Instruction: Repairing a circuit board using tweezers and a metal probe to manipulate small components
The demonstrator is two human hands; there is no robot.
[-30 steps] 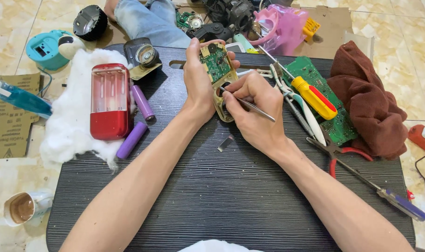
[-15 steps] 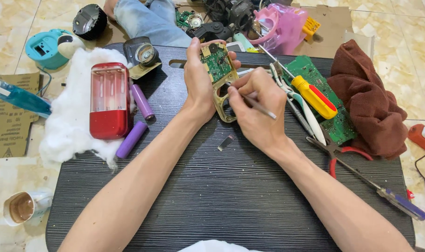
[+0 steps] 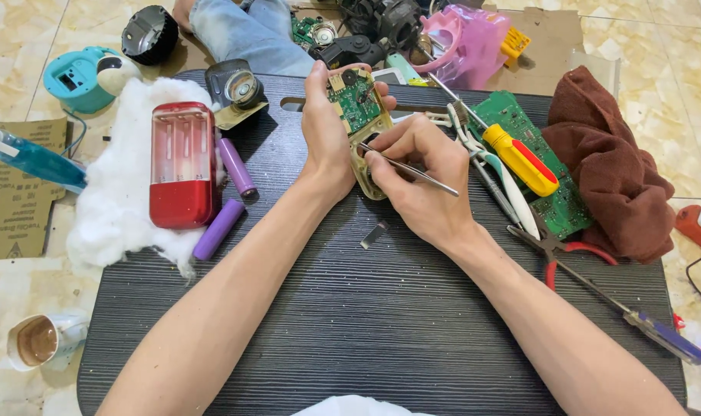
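Note:
My left hand (image 3: pixel 329 137) grips a small beige device shell (image 3: pixel 372 179) with a green circuit board (image 3: pixel 356 100) set in its upper part, tilted up off the dark ribbed board (image 3: pixel 381 308). My right hand (image 3: pixel 421 179) pinches a thin metal tool (image 3: pixel 412 171), like tweezers, with its tip touching the shell just below the circuit board. A small grey metal piece (image 3: pixel 374 234) lies on the board under my hands.
Left: a red and clear battery case (image 3: pixel 182 166) on white cotton, two purple cells (image 3: pixel 219 228). Right: a yellow-and-red screwdriver (image 3: pixel 520 159), a larger green board (image 3: pixel 547 173), scissors, red pliers (image 3: pixel 570 258), a brown cloth (image 3: pixel 612 173). Someone's jeans-clad leg (image 3: pixel 246 35) at the top.
The tool's tip has shifted slightly left and up along the shell. My left hand keeps the shell in the same place.

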